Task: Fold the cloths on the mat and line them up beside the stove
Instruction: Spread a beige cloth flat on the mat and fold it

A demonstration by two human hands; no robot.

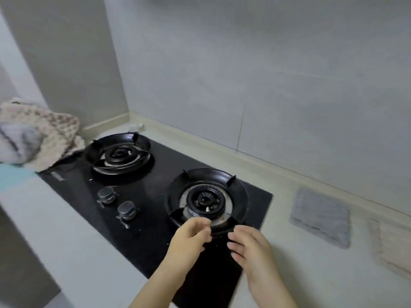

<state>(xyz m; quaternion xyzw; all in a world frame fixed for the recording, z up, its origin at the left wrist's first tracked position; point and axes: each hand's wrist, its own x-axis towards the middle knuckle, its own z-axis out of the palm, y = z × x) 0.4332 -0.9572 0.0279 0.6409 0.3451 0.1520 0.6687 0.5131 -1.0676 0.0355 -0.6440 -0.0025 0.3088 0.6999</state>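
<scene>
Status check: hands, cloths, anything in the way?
Left hand and right hand empty, above the stove. Grey cloth and cream cloth folded, right of stove. Unfolded pile sits on the mat, far left. Nothing blocking.

Two bare hands are seen, the left hand (191, 233) and the right hand (250, 246). Each is joined to an uncovered forearm (the left forearm (155, 285), the right forearm (271, 287)) that is cut off by the lower picture edge. The fingers are blurred, so nails cannot be made out
</scene>
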